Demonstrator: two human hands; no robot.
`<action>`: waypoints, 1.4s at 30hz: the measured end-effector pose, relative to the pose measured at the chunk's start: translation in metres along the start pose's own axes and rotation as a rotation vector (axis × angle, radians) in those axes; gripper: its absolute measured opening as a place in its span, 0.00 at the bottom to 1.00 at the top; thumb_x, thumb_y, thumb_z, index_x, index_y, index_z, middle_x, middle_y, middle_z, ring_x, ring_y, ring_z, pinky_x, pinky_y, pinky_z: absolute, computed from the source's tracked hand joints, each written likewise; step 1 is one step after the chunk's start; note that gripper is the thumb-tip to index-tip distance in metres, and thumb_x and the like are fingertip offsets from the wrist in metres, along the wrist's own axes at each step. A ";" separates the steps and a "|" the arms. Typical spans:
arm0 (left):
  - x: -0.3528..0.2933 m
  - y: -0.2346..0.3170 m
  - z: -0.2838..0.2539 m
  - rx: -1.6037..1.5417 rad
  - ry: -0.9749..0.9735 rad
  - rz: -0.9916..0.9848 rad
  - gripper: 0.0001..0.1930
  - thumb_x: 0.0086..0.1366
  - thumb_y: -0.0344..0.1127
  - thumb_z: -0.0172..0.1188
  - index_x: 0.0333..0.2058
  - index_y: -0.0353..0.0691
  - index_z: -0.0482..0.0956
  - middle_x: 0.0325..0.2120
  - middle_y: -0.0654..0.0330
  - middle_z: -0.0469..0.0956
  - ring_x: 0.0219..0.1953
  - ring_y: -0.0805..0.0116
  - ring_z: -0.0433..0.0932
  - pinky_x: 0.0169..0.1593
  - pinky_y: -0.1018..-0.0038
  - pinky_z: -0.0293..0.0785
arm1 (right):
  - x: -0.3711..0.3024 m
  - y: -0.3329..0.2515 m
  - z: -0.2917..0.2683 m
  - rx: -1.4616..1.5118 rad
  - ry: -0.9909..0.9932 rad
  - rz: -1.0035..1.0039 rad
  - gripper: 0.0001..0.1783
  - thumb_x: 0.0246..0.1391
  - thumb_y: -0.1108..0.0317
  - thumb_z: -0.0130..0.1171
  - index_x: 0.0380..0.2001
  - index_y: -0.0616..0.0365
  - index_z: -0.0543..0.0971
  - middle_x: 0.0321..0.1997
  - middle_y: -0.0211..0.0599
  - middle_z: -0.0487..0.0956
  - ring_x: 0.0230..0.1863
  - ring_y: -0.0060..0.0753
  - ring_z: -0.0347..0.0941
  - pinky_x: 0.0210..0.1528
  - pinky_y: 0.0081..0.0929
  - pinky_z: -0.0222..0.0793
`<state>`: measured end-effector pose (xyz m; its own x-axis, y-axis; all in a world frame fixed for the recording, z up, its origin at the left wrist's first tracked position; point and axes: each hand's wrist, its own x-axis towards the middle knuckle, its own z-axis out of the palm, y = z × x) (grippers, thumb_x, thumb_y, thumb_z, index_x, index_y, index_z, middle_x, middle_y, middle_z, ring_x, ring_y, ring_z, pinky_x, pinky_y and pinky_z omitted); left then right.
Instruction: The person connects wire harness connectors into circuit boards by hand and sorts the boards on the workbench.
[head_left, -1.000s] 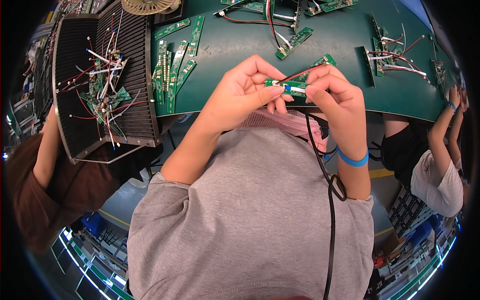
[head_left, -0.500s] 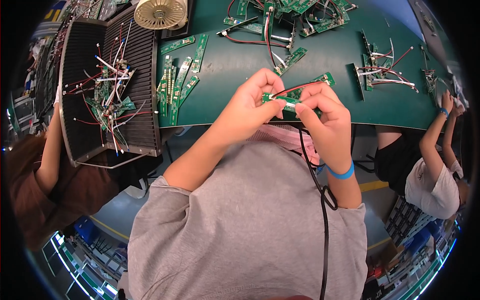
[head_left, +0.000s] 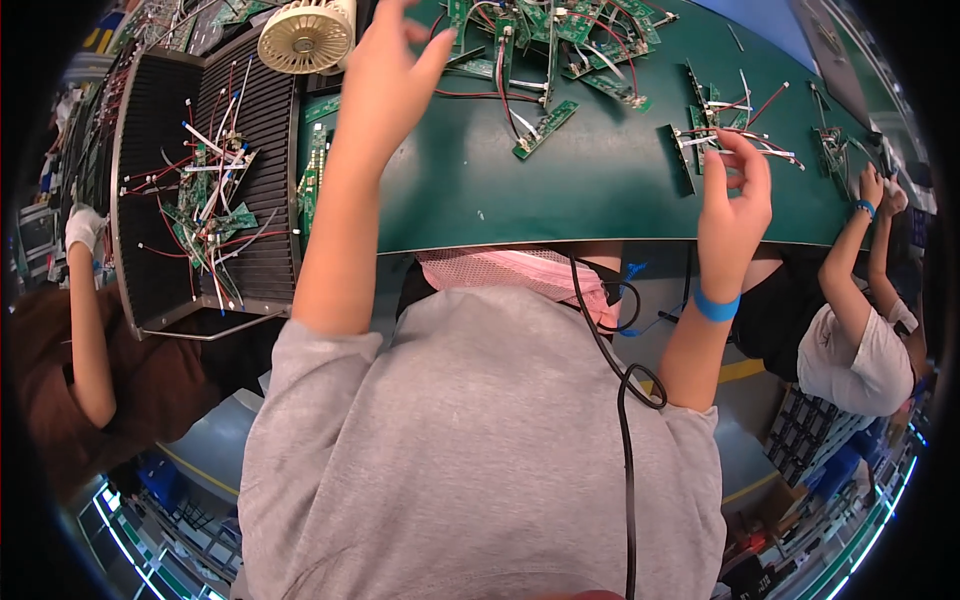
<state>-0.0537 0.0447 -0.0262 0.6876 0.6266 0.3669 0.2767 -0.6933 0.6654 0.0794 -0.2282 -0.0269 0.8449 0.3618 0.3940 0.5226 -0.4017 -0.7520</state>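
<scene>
My left hand (head_left: pixel 393 75) is stretched toward the far side of the green table, fingers spread with nothing visible in them. Near its thumb lies a heap of green circuit boards (head_left: pixel 505 50) tangled with red, black and white cables. My right hand (head_left: pixel 737 195), a blue band at its wrist, hangs over the near side of a smaller group of wired circuit boards (head_left: pixel 702 110). Its thumb and curled fingers stand apart, and no board shows between them. One circuit board (head_left: pixel 546 130) with a white connector lies alone between the two hands.
A dark ribbed tray (head_left: pixel 255 110) with wired boards stands at the left. A cream fan (head_left: pixel 306 38) sits behind it. Narrow bare boards (head_left: pixel 312 185) are partly covered by my left forearm. A black cable (head_left: pixel 627 440) runs down my front. Co-workers sit on both sides.
My hands have parted from the wired board they held together before me. The left has gone up and left, the right sideways to the boards at the right.
</scene>
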 end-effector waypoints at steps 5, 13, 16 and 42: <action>-0.081 -0.032 -0.045 0.381 -0.204 -0.135 0.20 0.55 0.39 0.59 0.45 0.38 0.68 0.40 0.49 0.69 0.38 0.50 0.73 0.40 0.63 0.70 | 0.016 0.023 -0.001 -0.249 -0.173 0.231 0.20 0.50 0.64 0.54 0.47 0.59 0.71 0.24 0.43 0.76 0.25 0.34 0.72 0.31 0.27 0.67; -0.107 -0.049 -0.059 0.478 -0.164 -0.341 0.17 0.56 0.39 0.58 0.42 0.38 0.71 0.43 0.48 0.64 0.35 0.47 0.74 0.39 0.62 0.71 | 0.028 0.055 0.024 -0.554 -0.246 0.245 0.18 0.51 0.52 0.52 0.28 0.58 0.73 0.30 0.48 0.77 0.34 0.54 0.72 0.36 0.43 0.66; -0.105 -0.046 -0.055 0.477 -0.139 -0.329 0.17 0.56 0.41 0.59 0.41 0.38 0.71 0.43 0.48 0.64 0.35 0.47 0.73 0.38 0.61 0.71 | 0.017 0.057 0.023 -0.454 -0.121 0.162 0.15 0.52 0.56 0.51 0.26 0.58 0.74 0.30 0.48 0.76 0.33 0.53 0.72 0.35 0.42 0.66; -0.093 -0.026 -0.035 -1.049 0.017 -0.437 0.05 0.62 0.28 0.52 0.34 0.35 0.67 0.29 0.47 0.77 0.30 0.63 0.78 0.37 0.74 0.74 | -0.024 -0.024 0.041 0.867 -0.337 0.224 0.17 0.62 0.64 0.40 0.49 0.64 0.66 0.20 0.37 0.72 0.17 0.15 0.60 0.20 0.10 0.54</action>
<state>-0.1489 0.0168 -0.0549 0.6589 0.7518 -0.0268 -0.2136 0.2211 0.9516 0.0424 -0.1926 -0.0404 0.7670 0.6298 0.1226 -0.0274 0.2231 -0.9744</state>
